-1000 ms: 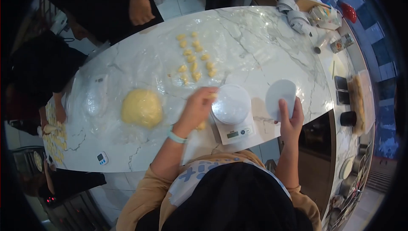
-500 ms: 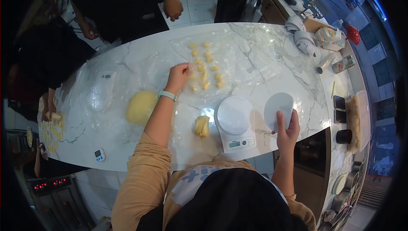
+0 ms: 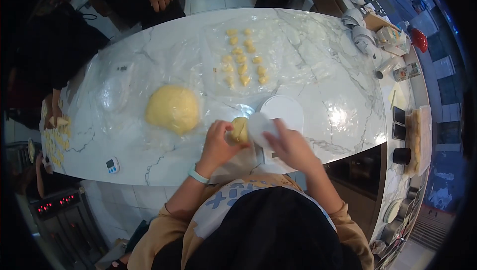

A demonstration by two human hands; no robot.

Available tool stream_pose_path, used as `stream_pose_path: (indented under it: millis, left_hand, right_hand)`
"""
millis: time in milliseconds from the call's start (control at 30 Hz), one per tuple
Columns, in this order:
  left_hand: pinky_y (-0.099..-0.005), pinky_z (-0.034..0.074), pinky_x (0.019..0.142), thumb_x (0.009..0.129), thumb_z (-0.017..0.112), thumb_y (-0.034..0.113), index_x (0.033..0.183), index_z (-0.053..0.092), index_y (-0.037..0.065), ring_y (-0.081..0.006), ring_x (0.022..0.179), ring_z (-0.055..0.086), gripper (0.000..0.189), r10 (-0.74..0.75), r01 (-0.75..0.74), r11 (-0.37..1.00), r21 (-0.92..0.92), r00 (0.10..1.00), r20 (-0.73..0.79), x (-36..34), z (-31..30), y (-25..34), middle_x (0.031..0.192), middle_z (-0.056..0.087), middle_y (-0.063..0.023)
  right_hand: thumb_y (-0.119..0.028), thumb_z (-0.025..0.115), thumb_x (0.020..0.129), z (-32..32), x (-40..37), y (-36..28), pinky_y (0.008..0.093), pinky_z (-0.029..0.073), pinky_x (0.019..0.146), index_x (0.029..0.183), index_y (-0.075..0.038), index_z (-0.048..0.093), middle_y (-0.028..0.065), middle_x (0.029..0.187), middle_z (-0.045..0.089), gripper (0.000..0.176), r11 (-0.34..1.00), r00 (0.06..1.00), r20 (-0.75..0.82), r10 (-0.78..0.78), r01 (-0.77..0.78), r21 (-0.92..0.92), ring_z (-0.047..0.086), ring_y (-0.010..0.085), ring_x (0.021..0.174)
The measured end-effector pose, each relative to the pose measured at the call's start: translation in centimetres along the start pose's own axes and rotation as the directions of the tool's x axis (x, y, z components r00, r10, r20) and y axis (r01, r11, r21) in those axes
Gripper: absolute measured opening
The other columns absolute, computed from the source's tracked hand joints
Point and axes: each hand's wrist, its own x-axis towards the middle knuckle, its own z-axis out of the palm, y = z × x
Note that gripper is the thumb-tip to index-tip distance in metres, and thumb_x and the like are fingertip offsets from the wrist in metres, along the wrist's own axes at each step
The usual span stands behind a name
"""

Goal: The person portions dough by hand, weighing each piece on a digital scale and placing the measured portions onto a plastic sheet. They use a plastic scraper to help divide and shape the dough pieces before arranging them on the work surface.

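A small lump of dough (image 3: 239, 130) sits on the counter (image 3: 328, 86), just to the left of a white kitchen scale (image 3: 288, 108); it is pale yellow, uneven and upright in outline, with a darker fold or crease running down its surface. The left hand (image 3: 222, 141) is partly open, fingers and thumb apart and curved around the lump's left and near sides, the thumb reaching along its near edge; how firmly it presses cannot be told. The right hand (image 3: 294, 148), slightly blurred, is clamped on a white scraper (image 3: 258, 127), which is tilted over part of the scale, its edge close beside the lump; whether they touch is unclear. A much larger, smooth yellow dough mound (image 3: 172, 108) lies farther left on clear plastic sheeting (image 3: 208, 78).
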Motion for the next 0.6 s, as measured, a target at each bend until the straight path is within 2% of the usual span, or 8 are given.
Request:
stream_pose_path:
  millis: [67,167,267,367,433,467,533,600]
  left_hand:
    - [-0.0335,0.047,0.073,0.064,0.082,0.013,0.091,0.060,0.004,-0.0248,0.081,0.057,0.036,0.068,-0.061,0.993,0.104,0.996,-0.064,-1.7,0.5,-0.2,0.089,0.060,-0.0088]
    - [-0.0372,0.047,0.075,0.063,0.081,0.013,0.089,0.062,0.005,-0.0290,0.085,0.057,0.034,0.037,-0.027,0.995,0.092,0.993,-0.111,-2.8,1.1,-1.3,0.093,0.059,-0.0094]
    - [-0.0377,0.047,0.075,0.064,0.077,0.008,0.088,0.063,0.005,-0.0285,0.087,0.058,0.028,0.115,-0.096,0.985,0.145,0.985,-0.128,-3.3,1.1,-1.4,0.094,0.060,-0.0098]
    - [-0.0375,0.048,0.074,0.066,0.073,0.003,0.087,0.062,0.004,-0.0283,0.086,0.058,0.024,0.112,-0.098,0.989,0.108,0.985,-0.131,-3.4,0.8,-0.8,0.092,0.059,-0.0099]
    - [-0.0367,0.048,0.072,0.067,0.072,0.001,0.089,0.061,0.004,-0.0287,0.085,0.057,0.025,0.110,-0.107,0.993,0.041,0.991,-0.076,-4.3,1.4,-1.5,0.093,0.058,-0.0105]
    - [-0.0359,0.048,0.070,0.068,0.070,0.000,0.091,0.060,0.004,-0.0290,0.084,0.057,0.026,0.114,-0.114,0.993,-0.029,0.993,-0.003,-4.7,1.6,-1.5,0.093,0.057,-0.0110]
    - [-0.0343,0.048,0.068,0.068,0.069,-0.001,0.094,0.059,0.004,-0.0278,0.083,0.057,0.028,0.068,-0.070,0.996,-0.064,0.997,-0.025,-5.3,2.3,-0.8,0.094,0.056,-0.0111]
    - [-0.0326,0.048,0.066,0.069,0.068,-0.001,0.097,0.058,0.004,-0.0265,0.082,0.057,0.030,0.023,-0.026,0.995,-0.097,0.999,-0.031,-5.4,2.1,0.0,0.095,0.054,-0.0113]
  right_hand:
    - [-0.020,0.053,0.091,2.0,2.1,-0.8,0.0474,0.044,0.052,0.104,-0.003,0.044,0.0215,0.063,0.058,0.024,0.999,0.995,0.098,-0.004,0.008,-0.047,0.059,0.0406,0.063]
    - [-0.017,0.054,0.088,4.3,5.2,-0.3,0.0470,0.047,0.054,0.099,-0.003,0.045,0.0204,0.067,0.060,0.020,0.980,0.967,0.251,-0.049,0.095,-0.174,0.061,0.0389,0.063]
    - [-0.018,0.049,0.090,6.2,7.0,0.3,0.0462,0.046,0.054,0.109,0.000,0.043,0.0190,0.068,0.061,0.026,0.928,0.916,0.385,-0.117,0.238,-0.285,0.060,0.0386,0.061]
    - [-0.016,0.048,0.089,8.7,5.0,0.7,0.0460,0.047,0.052,0.107,0.000,0.043,0.0176,0.068,0.061,0.025,0.912,0.912,0.388,-0.137,0.269,-0.310,0.061,0.0371,0.060]
    - [-0.017,0.049,0.089,10.1,1.9,2.6,0.0453,0.047,0.048,0.106,0.001,0.042,0.0168,0.063,0.059,0.025,0.949,0.967,0.199,-0.162,0.208,-0.239,0.060,0.0363,0.055]
    - [-0.017,0.049,0.089,10.1,0.8,2.6,0.0453,0.047,0.048,0.106,0.001,0.042,0.0168,0.063,0.059,0.025,0.947,0.964,0.206,-0.166,0.214,-0.239,0.060,0.0363,0.055]
    - [-0.014,0.048,0.088,10.4,-0.7,2.6,0.0425,0.047,0.044,0.103,-0.001,0.041,0.0137,0.067,0.061,0.021,0.937,0.984,0.083,-0.160,0.177,-0.301,0.061,0.0333,0.053]
    - [-0.017,0.048,0.091,8.6,0.0,0.9,0.0445,0.046,0.043,0.103,-0.001,0.041,0.0156,0.061,0.059,0.021,0.956,0.996,0.085,-0.039,0.062,-0.286,0.058,0.0352,0.048]
